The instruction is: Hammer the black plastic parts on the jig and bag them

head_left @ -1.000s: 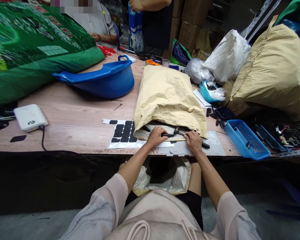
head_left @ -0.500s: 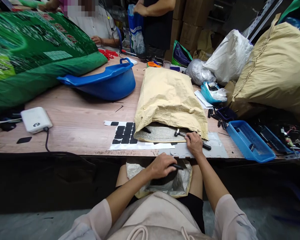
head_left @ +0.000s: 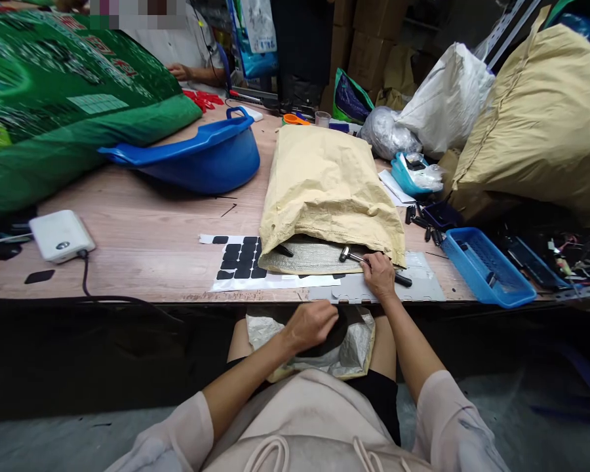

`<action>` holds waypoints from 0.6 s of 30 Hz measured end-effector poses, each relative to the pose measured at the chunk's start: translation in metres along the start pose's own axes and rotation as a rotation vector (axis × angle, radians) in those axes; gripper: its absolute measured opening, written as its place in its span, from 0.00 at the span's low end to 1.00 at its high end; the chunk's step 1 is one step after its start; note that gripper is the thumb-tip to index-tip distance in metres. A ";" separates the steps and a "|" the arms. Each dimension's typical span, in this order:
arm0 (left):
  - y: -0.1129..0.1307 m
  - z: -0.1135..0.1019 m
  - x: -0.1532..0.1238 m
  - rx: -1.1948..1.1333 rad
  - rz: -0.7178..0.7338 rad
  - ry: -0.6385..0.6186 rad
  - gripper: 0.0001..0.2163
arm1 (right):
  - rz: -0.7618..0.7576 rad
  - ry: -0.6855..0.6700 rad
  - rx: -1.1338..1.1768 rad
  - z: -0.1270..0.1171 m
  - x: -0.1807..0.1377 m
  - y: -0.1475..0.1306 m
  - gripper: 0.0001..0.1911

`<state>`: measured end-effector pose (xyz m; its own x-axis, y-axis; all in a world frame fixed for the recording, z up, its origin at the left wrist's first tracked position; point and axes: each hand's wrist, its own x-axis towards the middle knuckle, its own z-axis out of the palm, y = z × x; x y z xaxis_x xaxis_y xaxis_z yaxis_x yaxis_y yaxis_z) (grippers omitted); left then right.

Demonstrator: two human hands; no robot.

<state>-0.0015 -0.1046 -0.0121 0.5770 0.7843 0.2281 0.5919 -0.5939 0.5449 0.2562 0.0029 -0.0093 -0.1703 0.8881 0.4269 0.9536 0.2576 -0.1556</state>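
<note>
My left hand (head_left: 311, 324) hovers over the open mouth of a small sack (head_left: 354, 349) on my lap, below the table edge; its fingers are curled and I cannot make out anything in them. My right hand (head_left: 379, 276) rests on the table edge, closed around the handle of a small hammer (head_left: 354, 256) whose metal head lies at the mouth of a tan sack (head_left: 324, 183). A white sheet with several black pads (head_left: 240, 260) lies just left of that sack. A grey flat plate (head_left: 417, 287) lies under my right hand.
A blue basin (head_left: 201, 157) and a big green sack (head_left: 54, 105) take up the left. A white box with a cable (head_left: 61, 235) sits near the front left edge. A blue tray (head_left: 486, 265) and large sacks (head_left: 535, 124) crowd the right. Other people are at the far end.
My left hand left the tan sack's mouth with a small black piece and dropped to the lap sack; the piece no longer shows. My right hand stayed on the hammer.
</note>
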 end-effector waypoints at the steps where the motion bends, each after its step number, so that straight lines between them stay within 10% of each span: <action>1: -0.006 -0.015 0.010 0.026 -0.044 0.084 0.11 | -0.001 0.001 0.001 0.000 0.000 0.000 0.08; 5: -0.042 -0.075 0.051 0.262 -0.371 0.247 0.17 | -0.005 0.005 0.007 0.000 0.000 -0.001 0.07; 12: -0.071 -0.111 0.076 0.392 -0.727 -0.057 0.19 | 0.015 0.005 0.005 0.000 0.001 -0.002 0.07; 18: -0.064 -0.089 0.083 0.251 -0.485 0.046 0.16 | 0.032 -0.028 0.004 -0.001 0.001 -0.004 0.08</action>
<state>-0.0420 0.0141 0.0440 0.1830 0.9824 0.0368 0.9033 -0.1828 0.3882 0.2525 0.0021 -0.0071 -0.1470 0.9062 0.3963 0.9577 0.2307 -0.1723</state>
